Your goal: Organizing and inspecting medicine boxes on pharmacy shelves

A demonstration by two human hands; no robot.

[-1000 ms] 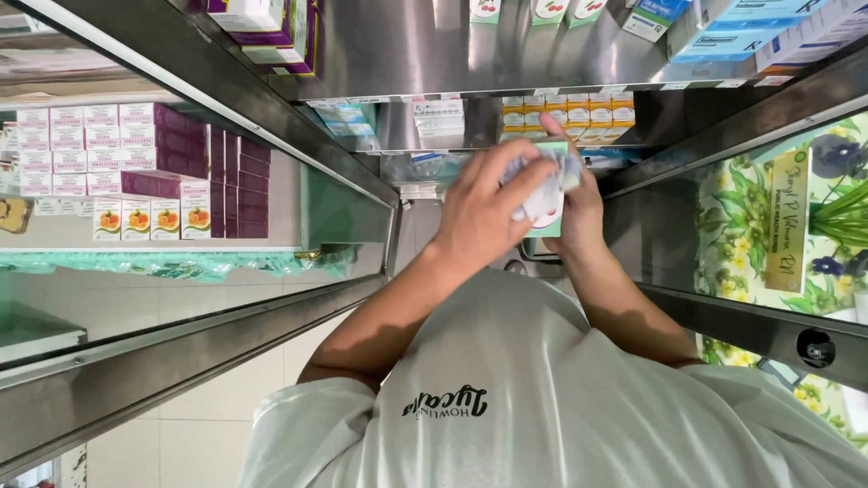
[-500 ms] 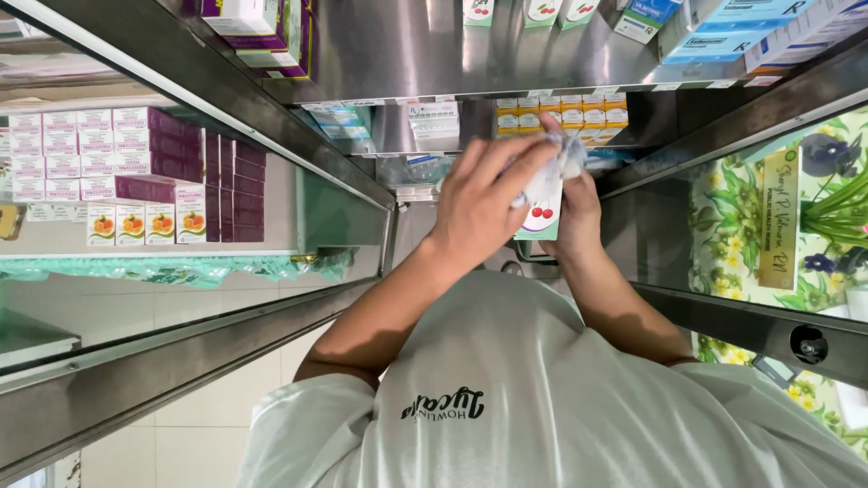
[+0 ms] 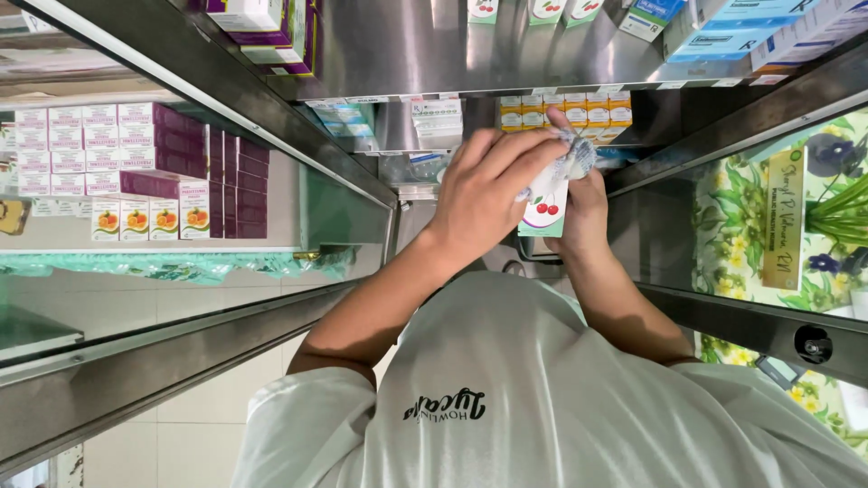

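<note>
Small white carton (image 3: pixel 546 201) with a red cherry picture and a green band: held up at centre of view, in front of the steel shelving, gripped between both hands. Left hand (image 3: pixel 486 188): fingers curled over the carton's left face and upper edge, closed on it. Right hand (image 3: pixel 583 210): behind and to the right of the carton, wrapped around it, also pinching a crumpled pale cloth (image 3: pixel 573 152) against the carton's top. Steel shelf (image 3: pixel 425 54) beyond the hands: more cherry-marked cartons (image 3: pixel 546 9) along its far edge, blue and white boxes (image 3: pixel 732 32) to the right. Far row of yellow and white boxes (image 3: pixel 579 110) just behind the fingertips. Left side, behind glass: stacked purple and white boxes (image 3: pixel 136 149), with orange-marked cartons (image 3: pixel 149 220) below them. Right side: floral green panel (image 3: pixel 768 217). Near edge of view: white T-shirt (image 3: pixel 542 398), both forearms raised from it.
</note>
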